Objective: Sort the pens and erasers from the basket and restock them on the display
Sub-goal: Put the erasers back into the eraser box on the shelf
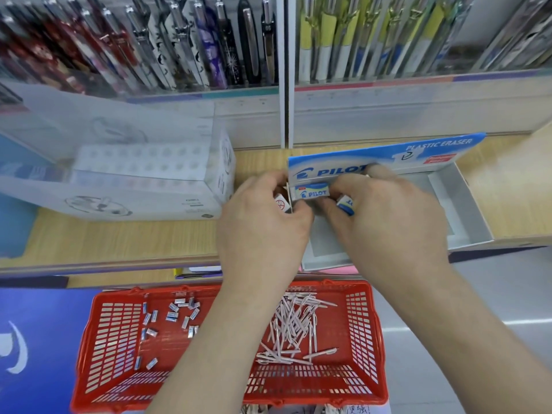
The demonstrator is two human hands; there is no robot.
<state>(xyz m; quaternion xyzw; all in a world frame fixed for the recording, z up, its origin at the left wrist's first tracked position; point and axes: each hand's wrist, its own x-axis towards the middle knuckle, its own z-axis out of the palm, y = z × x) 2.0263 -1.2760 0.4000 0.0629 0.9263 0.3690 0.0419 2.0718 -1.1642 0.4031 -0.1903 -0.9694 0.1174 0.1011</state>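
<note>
In the head view, both hands are working at the back left corner of the white cardboard display tray with a blue Pilot header card [385,158], which is sitting at the front edge of the pale wooden counter [119,240]. The left hand [263,225] and right hand [388,213], fingers curled, are together pinching a small white rectangular Pilot eraser in a blue-banded sleeve [310,193]. The right hand is also tucking a second blue-and-white eraser [346,205] under its fingers. Below the counter, the red plastic slotted basket [119,348] is holding loose erasers [179,315] toward its left side and pale pink pens [292,327] toward its right.
</note>
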